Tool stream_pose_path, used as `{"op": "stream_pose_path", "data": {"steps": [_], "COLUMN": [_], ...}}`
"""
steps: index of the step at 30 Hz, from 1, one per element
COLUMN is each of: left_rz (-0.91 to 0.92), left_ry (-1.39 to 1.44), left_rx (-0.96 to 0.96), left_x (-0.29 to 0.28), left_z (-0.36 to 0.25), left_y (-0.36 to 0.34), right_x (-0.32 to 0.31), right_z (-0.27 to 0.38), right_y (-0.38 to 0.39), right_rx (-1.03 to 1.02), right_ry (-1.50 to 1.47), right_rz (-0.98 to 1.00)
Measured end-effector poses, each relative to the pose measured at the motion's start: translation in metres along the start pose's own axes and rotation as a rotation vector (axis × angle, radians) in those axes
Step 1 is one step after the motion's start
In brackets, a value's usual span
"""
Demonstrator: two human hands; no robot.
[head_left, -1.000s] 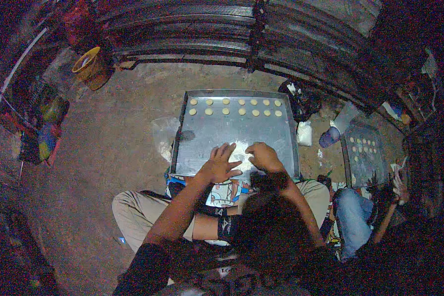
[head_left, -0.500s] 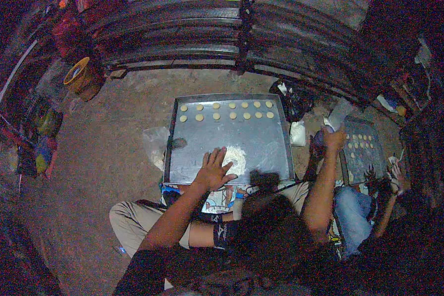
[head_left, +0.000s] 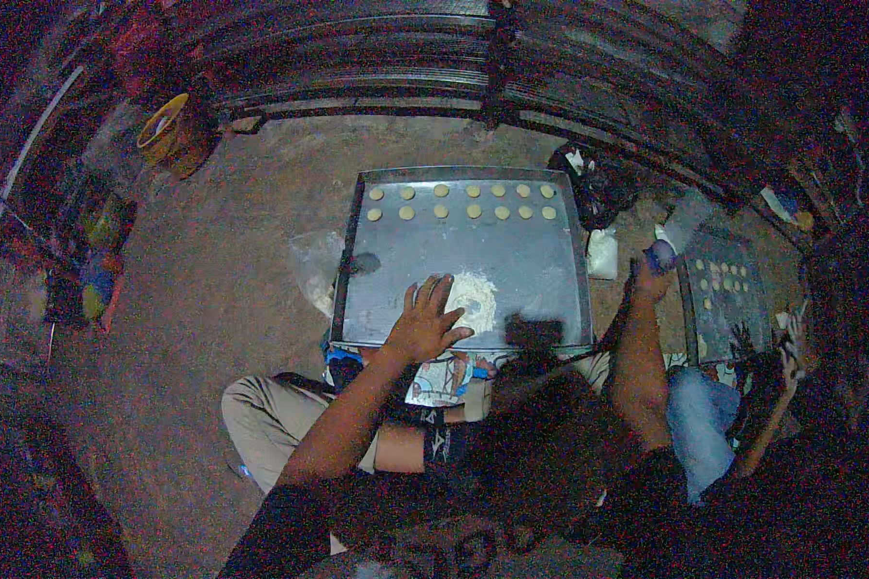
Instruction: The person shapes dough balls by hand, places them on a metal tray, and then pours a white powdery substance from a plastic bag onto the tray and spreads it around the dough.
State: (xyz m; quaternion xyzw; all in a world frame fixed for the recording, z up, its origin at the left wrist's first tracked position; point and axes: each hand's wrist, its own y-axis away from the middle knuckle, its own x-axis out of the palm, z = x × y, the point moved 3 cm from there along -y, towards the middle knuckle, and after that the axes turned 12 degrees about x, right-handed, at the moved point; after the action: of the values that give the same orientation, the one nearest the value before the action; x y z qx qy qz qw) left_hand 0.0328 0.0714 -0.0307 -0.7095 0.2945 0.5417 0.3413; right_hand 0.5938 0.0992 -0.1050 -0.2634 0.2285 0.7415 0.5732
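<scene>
"Across the tray (head_left: 434,249) in front of you, what lies where?"

"Two rows of seven pale round discs (head_left: 473,191) run along its far side. Nearer me, white powder (head_left: 486,289) is spread on the metal, with a thinner spot in its middle."

"And your left hand (head_left: 421,326)?"

"Open, fingers spread, at the left edge of the powder. I can't tell whether my palm touches the metal."

"What about your right hand (head_left: 653,283)?"

"I have it out past the tray's right side, at a purple-blue object (head_left: 660,255). It's too dim there to tell whether my fingers are gripping it."

"What's around it?"

"A white packet (head_left: 602,253) sits between that hand and the tray, with a black bag (head_left: 594,193) beyond. Farther right is a second tray (head_left: 729,328) bearing its own pale discs (head_left: 724,270), and another person's hand (head_left: 793,344) is near its right side."

"And on your left?"

"A clear plastic bag (head_left: 314,268) lies beside the tray's left wall, and a yellow bucket (head_left: 167,137) is well apart from it, farther off across the floor (head_left: 212,261)."
</scene>
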Motion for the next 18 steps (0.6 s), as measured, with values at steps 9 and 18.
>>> {"op": "stream_pose_path", "data": {"steps": [9,18], "left_rz": [0.023,0.098], "left_ry": [0.103,0.010], "left_rx": [0.070,-0.024], "left_x": [0.004,0.010], "left_z": [0.004,0.002], "left_y": [0.006,0.005], "right_x": [-0.025,-0.065], "right_z": [0.049,0.131], "right_y": [0.041,0.147], "right_rx": [-0.062,-0.561], "right_ry": [-0.063,-0.208], "right_rz": [-0.118,0.195]}}
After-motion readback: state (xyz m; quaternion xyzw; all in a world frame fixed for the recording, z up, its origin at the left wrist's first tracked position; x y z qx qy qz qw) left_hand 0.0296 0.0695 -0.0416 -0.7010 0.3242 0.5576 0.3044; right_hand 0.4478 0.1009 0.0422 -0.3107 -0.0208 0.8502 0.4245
